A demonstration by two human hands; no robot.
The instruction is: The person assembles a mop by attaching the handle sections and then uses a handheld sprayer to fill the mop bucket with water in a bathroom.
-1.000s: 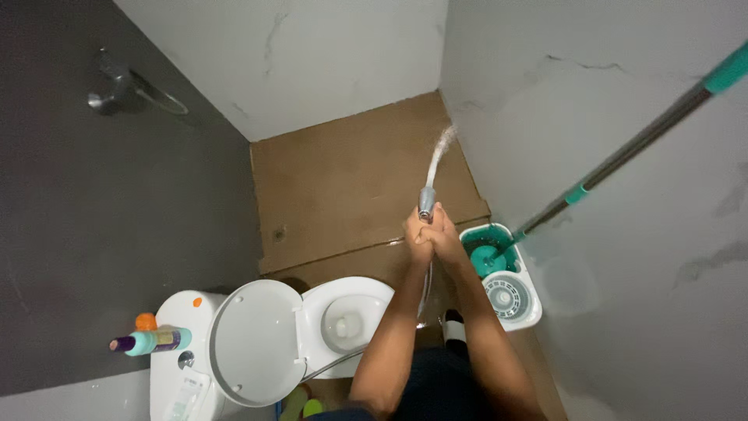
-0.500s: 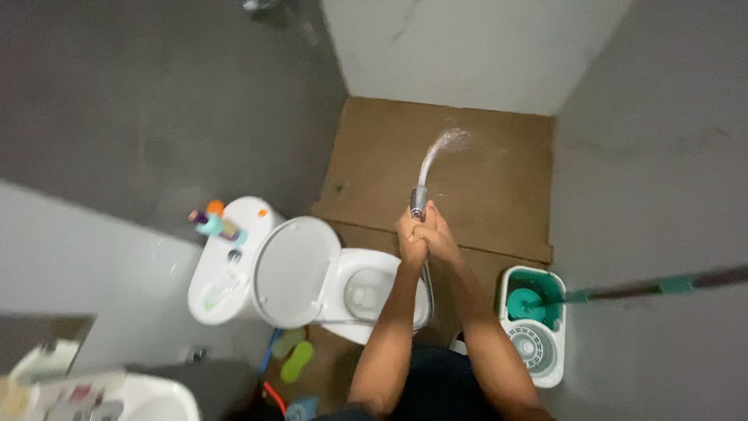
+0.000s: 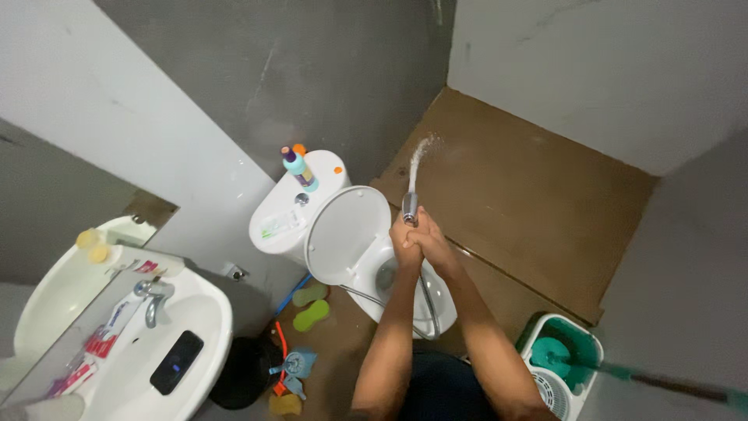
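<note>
Bathroom, brown floor [image 3: 530, 187] | left hand [image 3: 405, 248] and right hand [image 3: 430, 243]: fingers clamped together on sprayer [image 3: 410, 208], centre, above toilet [image 3: 366, 249] | jet wetting far floor beside tank; near floor looks dry | bucket [image 3: 562, 366] near right.

Dim, flat indoor light, no clear source. Soft shadow under the sink [image 3: 204, 312] and on the dark wall [image 3: 343, 70]. Wide-angle bending at edges. Mop handle [image 3: 686, 383] smeared by motion blur; corners soft. No glare, slight grain overall.
</note>
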